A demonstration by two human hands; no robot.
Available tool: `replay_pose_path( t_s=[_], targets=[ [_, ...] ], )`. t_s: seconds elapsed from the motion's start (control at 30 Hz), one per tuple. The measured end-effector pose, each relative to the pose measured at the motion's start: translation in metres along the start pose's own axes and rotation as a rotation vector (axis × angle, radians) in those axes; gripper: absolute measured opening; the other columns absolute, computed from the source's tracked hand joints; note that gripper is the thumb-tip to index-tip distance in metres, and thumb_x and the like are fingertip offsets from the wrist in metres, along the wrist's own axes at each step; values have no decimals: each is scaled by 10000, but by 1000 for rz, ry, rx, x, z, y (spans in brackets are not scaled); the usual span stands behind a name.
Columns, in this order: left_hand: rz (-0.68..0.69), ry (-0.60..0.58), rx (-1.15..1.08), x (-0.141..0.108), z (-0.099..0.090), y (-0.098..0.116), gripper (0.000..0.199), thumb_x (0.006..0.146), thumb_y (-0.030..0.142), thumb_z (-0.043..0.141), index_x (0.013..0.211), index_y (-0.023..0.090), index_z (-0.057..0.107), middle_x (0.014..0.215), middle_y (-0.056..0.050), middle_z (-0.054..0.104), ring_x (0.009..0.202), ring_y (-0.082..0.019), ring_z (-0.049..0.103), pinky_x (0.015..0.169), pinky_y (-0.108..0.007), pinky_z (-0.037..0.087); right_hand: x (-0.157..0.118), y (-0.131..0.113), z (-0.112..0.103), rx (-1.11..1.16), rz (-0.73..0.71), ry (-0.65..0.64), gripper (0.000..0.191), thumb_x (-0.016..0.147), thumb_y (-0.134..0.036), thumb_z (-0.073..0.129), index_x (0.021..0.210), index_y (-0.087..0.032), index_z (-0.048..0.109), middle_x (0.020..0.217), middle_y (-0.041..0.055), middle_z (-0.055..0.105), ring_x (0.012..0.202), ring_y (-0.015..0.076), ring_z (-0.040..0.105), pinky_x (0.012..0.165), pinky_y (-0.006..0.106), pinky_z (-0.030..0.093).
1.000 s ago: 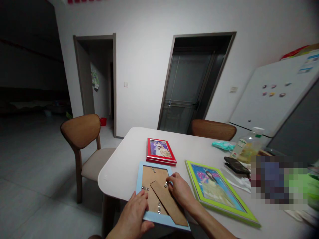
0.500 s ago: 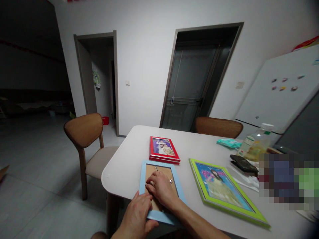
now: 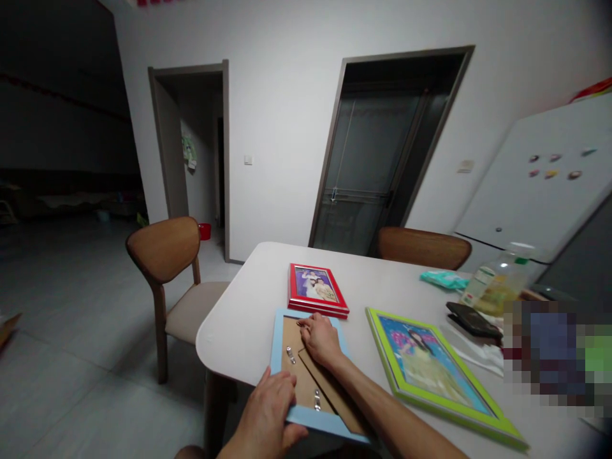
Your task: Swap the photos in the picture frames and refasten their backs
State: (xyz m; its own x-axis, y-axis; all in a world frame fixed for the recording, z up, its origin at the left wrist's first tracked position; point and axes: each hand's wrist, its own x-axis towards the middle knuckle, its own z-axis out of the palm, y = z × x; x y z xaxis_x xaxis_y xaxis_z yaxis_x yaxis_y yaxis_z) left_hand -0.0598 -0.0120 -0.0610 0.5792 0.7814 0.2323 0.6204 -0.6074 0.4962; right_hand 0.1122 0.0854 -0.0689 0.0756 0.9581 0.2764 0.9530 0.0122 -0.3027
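A light blue picture frame (image 3: 276,344) lies face down at the table's near edge. Its brown backing board (image 3: 303,376) with a stand flap faces up, and metal clips (image 3: 291,355) show on the left and near sides. My left hand (image 3: 268,408) grips the frame's near left edge, thumb below and fingers on top. Bent and pressed together, the fingers of my right hand (image 3: 321,341) are on a metal clip (image 3: 300,323) at the far side of the backing, partly covering it. Just beyond lie stacked red picture frames (image 3: 318,303), the top one with a photo.
A green picture frame (image 3: 449,382) lies face up to the right. Behind it are a black phone-like object (image 3: 473,319), a bottle (image 3: 500,280) and a teal packet (image 3: 444,279) on the white table (image 3: 229,325). Wooden chairs (image 3: 165,248) stand left and behind.
My right hand has moved from the left middle of the backing to the clip at the far side, uncovering the left clip and the flap. My left hand stays on the frame edge.
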Motion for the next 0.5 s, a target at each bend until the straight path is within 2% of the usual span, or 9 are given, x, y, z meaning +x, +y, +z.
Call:
replay_pose_path(
  t_s=[0.13, 0.2, 0.27, 0.33, 0.4, 0.47, 0.5],
  targets=[
    [5, 6, 15, 0, 1, -1, 611, 539, 165, 711, 1089, 125, 449, 1102, -127, 548, 1073, -247, 451, 969, -472, 253, -2, -6, -5, 7, -27, -26, 276, 768, -261, 403, 957, -227, 602, 920, 75, 558, 866, 197, 462, 716, 295, 331],
    [10, 8, 20, 0, 2, -2, 621, 536, 165, 711, 1096, 129, 446, 1105, -131, 547, 1077, -255, 448, 964, -484, 255, -10, -8, -17, 18, -68, -39, 310, 759, -249, 419, 1033, -219, 561, 948, 73, 564, 883, 185, 471, 759, 289, 335],
    [14, 11, 15, -2, 3, -3, 615, 532, 172, 712, 1090, 141, 454, 1116, -130, 541, 1078, -262, 446, 960, -489, 257, -25, -5, -34, 86, -168, -77, 342, 744, -242, 438, 1071, -215, 533, 1022, 69, 544, 943, 176, 463, 822, 285, 324],
    [7, 16, -4, -2, 2, -1, 604, 533, 171, 710, 1084, 146, 462, 1110, -124, 547, 1074, -258, 450, 964, -480, 257, -43, 0, -52, 207, -306, -192, 321, 709, -229, 476, 1017, -219, 567, 1105, 61, 498, 1016, 172, 437, 875, 285, 305],
    [-7, 24, -26, -3, 1, 1, 570, 539, 165, 705, 1062, 148, 479, 1103, -115, 552, 1068, -246, 456, 973, -463, 251, -60, 6, -67, 307, -414, -364, 287, 651, -199, 528, 923, -235, 612, 1160, 44, 455, 1067, 176, 407, 904, 295, 292],
    [-24, 30, -44, -2, -1, 4, 511, 545, 166, 701, 1017, 156, 506, 1092, -103, 558, 1063, -237, 459, 980, -454, 241, -73, 8, -73, 338, -437, -465, 256, 613, -178, 559, 845, -251, 639, 1178, 30, 434, 1096, 185, 381, 919, 318, 280],
    [-31, 33, -49, -2, -2, 4, 480, 548, 169, 699, 992, 161, 518, 1092, -99, 557, 1062, -235, 460, 983, -453, 237, -77, 7, -73, 341, -429, -469, 222, 613, -181, 565, 806, -253, 649, 1174, 28, 436, 1098, 190, 375, 920, 330, 277]
  ],
)
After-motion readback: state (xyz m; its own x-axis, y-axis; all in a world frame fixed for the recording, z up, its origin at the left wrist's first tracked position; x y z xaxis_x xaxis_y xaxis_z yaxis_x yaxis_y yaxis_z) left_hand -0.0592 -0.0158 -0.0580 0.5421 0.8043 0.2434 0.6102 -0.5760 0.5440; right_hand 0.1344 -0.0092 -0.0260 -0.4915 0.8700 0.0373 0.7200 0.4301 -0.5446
